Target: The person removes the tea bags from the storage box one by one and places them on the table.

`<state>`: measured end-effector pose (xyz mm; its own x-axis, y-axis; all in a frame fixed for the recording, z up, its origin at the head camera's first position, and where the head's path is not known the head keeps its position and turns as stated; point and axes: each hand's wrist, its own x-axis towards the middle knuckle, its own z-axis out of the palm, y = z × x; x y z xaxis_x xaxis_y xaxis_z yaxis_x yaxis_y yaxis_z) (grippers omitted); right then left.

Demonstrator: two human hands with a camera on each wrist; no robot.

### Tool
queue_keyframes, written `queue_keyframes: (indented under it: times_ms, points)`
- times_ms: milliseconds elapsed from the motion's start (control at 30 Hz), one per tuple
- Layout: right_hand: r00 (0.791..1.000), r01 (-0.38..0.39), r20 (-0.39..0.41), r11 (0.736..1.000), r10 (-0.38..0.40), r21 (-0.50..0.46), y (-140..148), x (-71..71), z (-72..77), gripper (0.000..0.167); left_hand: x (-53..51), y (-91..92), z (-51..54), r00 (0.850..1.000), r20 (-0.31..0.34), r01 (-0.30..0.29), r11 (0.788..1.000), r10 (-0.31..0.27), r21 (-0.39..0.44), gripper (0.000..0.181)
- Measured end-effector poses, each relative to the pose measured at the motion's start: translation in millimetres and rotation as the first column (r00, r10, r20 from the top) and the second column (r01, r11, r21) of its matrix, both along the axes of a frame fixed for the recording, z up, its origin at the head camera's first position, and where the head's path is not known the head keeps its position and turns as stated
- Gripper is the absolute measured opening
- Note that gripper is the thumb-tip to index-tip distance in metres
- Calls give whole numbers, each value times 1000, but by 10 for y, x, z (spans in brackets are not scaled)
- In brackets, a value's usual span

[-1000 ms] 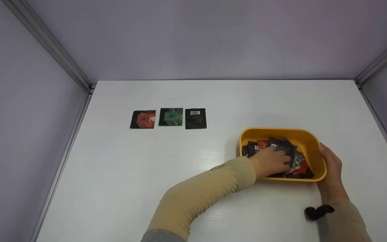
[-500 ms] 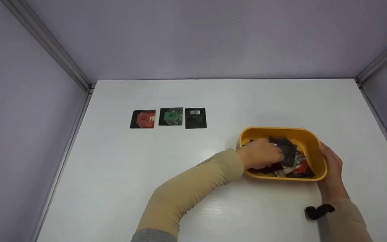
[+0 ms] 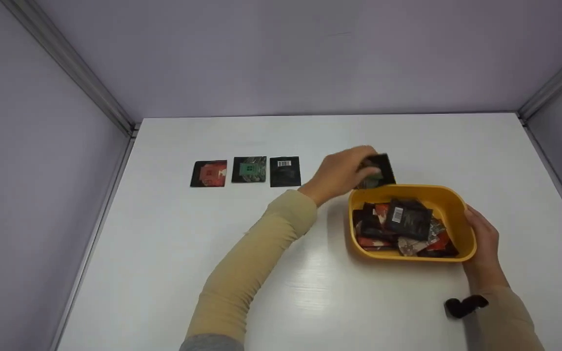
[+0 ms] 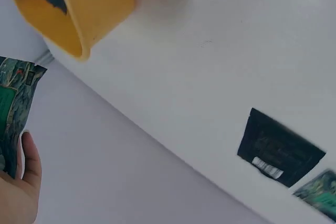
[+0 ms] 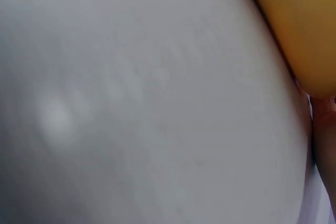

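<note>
My left hand (image 3: 338, 174) pinches a flat, dark foil packet (image 3: 385, 167) just behind the yellow bin. Green and leafy print shows on this packet (image 4: 16, 100) in the left wrist view. My right hand (image 3: 483, 241) holds the right end of the yellow bin (image 3: 459, 229) from outside, its fingers bent along the wall; the thumb is hidden. Inside the bin lies a loose pile of similar packets, with a black barcoded packet (image 3: 410, 222) on top and red ones beneath. The right wrist view mostly shows the table and the bin's outer wall (image 5: 304, 30).
Three packets lie flat in a row at the table's back left: a red one (image 3: 209, 173), a green one (image 3: 249, 169) and a black one (image 3: 285, 171) with its barcode up. The white table (image 3: 164, 253) is walled at the back and sides.
My left hand has come up out of the bin, towards the back and left, and now holds a green-printed packet. The right hand and the bin stay put.
</note>
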<state>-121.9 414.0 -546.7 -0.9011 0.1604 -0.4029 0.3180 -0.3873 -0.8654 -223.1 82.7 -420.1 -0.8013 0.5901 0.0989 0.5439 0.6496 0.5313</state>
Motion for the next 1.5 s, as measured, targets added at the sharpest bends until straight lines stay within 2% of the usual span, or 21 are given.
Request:
queue_keyframes:
  times_ms: [67, 167, 267, 367, 433, 500, 600, 700, 733, 767, 800, 867, 1000, 1100, 1200, 1267, 1333, 1433, 1500]
  points:
    - [1000, -17, 10, 999, 16, 28, 7, -1, 5, 55, -97, -130, -23, 987, 103, -133, 985, 122, 111, 30]
    - [999, -22, 34, 999, 21, 42, 16, -8, 9, 55, -200, -318, -111, 948, 208, -284, 935, 241, 214, 30]
    - [999, -27, 43, 998, 25, 48, 17, -14, 4, 56, -266, -471, -231, 898, 293, -410, 865, 328, 289, 29]
    - [999, -34, 37, 998, 33, 47, 5, -18, 2, 56, -304, -589, -344, 835, 388, -523, 782, 390, 340, 31]
    - [999, -43, 32, 998, 42, 43, 1, -21, 2, 56, -316, -643, -402, 783, 464, -592, 724, 413, 354, 37]
    - [998, -50, 37, 997, 48, 52, -3, -24, 10, 56, -314, -676, -439, 734, 532, -644, 683, 422, 346, 42]
    - [998, -45, 42, 998, 43, 50, 5, -30, 16, 56, -320, -676, -493, 668, 618, -704, 619, 414, 347, 46]
    - [998, -46, 49, 997, 43, 61, 1, -25, 23, 56, -328, -635, -546, 617, 671, -752, 560, 411, 348, 54]
    - [998, -42, 50, 997, 39, 63, -2, -22, 23, 56, -331, -616, -567, 606, 685, -761, 545, 404, 351, 56]
    - [998, -45, 53, 997, 41, 68, -4, -16, 21, 56, -326, -598, -584, 598, 692, -767, 540, 404, 348, 59]
    - [998, -41, 52, 996, 38, 74, -9, -8, 19, 56, -325, -583, -613, 596, 696, -767, 540, 400, 346, 63]
    - [998, -33, 47, 996, 29, 86, -16, 9, 6, 56, -308, -558, -672, 606, 692, -755, 558, 392, 345, 68]
    - [999, -31, 48, 994, 26, 108, -21, 35, -17, 55, -262, -546, -838, 648, 638, -712, 629, 417, 313, 73]
    - [998, -48, 55, 993, 42, 105, -18, 39, -26, 55, -225, -552, -945, 684, 559, -681, 687, 470, 256, 71]
    - [998, -47, 54, 995, 42, 90, -13, 36, -23, 55, -202, -556, -996, 734, 443, -637, 748, 516, 184, 71]
    - [998, -44, 51, 995, 40, 85, -4, 31, -17, 55, -198, -558, -1008, 775, 334, -599, 793, 537, 114, 68]
    - [998, -46, 53, 995, 41, 92, 4, 25, -7, 55, -198, -559, -1012, 808, 225, -566, 824, 544, 39, 64]
    - [998, -43, 40, 996, 40, 83, 15, 12, 1, 55, -207, -554, -1017, 841, 86, -531, 845, 535, -67, 53]
    - [998, -53, 33, 995, 50, 84, 19, 9, 8, 56, -212, -547, -1016, 852, 30, -517, 849, 523, -109, 45]
